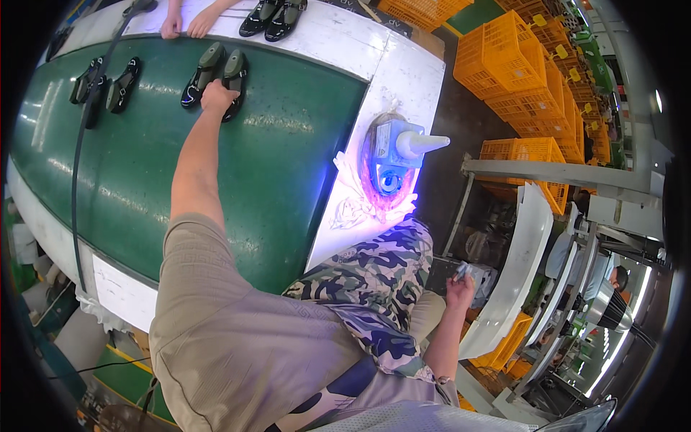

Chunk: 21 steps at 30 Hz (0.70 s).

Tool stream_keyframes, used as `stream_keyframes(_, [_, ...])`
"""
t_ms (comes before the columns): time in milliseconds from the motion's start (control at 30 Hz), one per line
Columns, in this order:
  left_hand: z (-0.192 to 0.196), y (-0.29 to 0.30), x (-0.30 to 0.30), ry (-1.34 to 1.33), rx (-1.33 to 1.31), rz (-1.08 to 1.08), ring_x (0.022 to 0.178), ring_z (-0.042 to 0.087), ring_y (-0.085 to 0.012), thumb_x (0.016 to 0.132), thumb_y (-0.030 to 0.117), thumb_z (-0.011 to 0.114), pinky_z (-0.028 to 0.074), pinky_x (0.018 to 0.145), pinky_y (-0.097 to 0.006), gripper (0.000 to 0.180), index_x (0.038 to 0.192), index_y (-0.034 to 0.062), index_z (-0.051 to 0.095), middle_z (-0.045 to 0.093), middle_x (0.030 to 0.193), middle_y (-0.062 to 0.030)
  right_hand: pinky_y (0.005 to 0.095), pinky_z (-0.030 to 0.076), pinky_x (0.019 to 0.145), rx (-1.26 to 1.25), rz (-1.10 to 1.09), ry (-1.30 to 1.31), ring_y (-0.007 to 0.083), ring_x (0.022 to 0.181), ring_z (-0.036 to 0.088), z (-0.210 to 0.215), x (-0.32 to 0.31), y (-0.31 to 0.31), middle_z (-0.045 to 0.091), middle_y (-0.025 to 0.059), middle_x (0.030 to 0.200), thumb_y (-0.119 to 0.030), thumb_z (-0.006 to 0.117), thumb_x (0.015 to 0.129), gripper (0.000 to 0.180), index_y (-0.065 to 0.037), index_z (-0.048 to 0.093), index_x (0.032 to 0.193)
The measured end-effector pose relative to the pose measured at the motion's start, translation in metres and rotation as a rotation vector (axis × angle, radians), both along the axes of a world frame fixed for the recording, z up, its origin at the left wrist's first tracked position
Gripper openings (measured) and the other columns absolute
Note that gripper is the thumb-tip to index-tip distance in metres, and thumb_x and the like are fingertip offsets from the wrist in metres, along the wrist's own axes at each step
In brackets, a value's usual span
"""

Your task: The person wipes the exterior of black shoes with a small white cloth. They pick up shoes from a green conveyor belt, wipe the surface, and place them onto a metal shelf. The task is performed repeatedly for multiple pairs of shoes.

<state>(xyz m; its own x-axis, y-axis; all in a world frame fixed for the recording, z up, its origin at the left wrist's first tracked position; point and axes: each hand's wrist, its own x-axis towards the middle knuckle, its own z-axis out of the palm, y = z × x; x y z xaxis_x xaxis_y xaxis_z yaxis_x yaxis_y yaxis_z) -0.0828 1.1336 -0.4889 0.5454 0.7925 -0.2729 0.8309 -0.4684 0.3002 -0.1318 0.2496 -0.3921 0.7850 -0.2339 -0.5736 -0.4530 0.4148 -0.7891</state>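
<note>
My left hand [218, 96] reaches far over the green conveyor belt [281, 173], its fingers closed on a glossy black strap shoe [235, 68] with a grey-green shoe last inside. The matching shoe [205, 72] lies just left of it. My right hand [459, 291] is held out low on the right, off the belt, pinching a small pale bluish thing [462, 271] too small to make out. Between my arms, on the white ledge, a blue container with a white cone nozzle [412, 144] stands by crumpled white cloth [351, 210] under violet light.
Another pair of black shoes [124, 85] rides at the belt's left. More black shoes [285, 20] stand on the far white ledge, beside another person's hands [200, 26]. A dark cable [77, 165] crosses the belt. Orange crates [504, 65] are stacked at right, behind a metal frame [547, 171].
</note>
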Motion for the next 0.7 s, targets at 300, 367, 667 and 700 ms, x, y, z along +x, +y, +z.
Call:
stream_keyframes(300, [0.031,-0.057,-0.024,0.056,0.012,-1.171,0.111,0.061,-0.0324,0.063,0.007,0.072,0.048,0.096,-0.043,0.051,0.114,0.0144,0.067,0.066,0.116,-0.0117,0.0398,0.049,0.071,0.048,0.056,-0.075,0.0209,0.082,0.065,0.005,0.047,0.068,0.069,0.0044,0.089,-0.019,0.066,0.091,0.014,-0.009,0.065,0.100])
stream_keyframes(367, [0.042,-0.090,-0.028,0.122,0.026,-1.384,0.113,0.059,-0.0326,0.066,0.006,0.068,0.045,0.099,-0.046,0.047,0.112,0.0148,0.068,0.066,0.116,-0.0117,0.0395,0.050,0.070,0.057,0.082,-0.105,0.0209,0.081,0.065,0.007,0.047,0.071,0.069,0.0043,0.089,-0.019,0.066,0.091,0.014,-0.009,0.065,0.100])
stream_keyframes(667, [0.040,-0.210,-0.095,-0.068,0.309,-0.569,0.125,0.052,-0.0385,0.067,0.025,0.083,0.044,0.104,-0.045,0.089,0.141,0.0044,0.038,0.035,0.151,-0.0209,0.0383,0.049,0.066,0.017,0.070,-0.017,0.0203,0.076,0.064,0.002,0.038,0.053,0.068,0.0064,0.084,-0.021,0.066,0.091,0.017,-0.007,0.065,0.100])
stream_keyframes(700, [0.039,-0.208,-0.097,-0.053,0.156,-0.416,0.121,0.054,-0.0397,0.067,0.026,0.083,0.046,0.102,-0.045,0.091,0.142,0.0034,0.036,0.039,0.147,-0.0219,0.0379,0.049,0.065,0.007,0.067,-0.015,0.0201,0.076,0.064,0.003,0.039,0.053,0.067,0.0064,0.083,-0.021,0.066,0.091,0.017,-0.007,0.065,0.100])
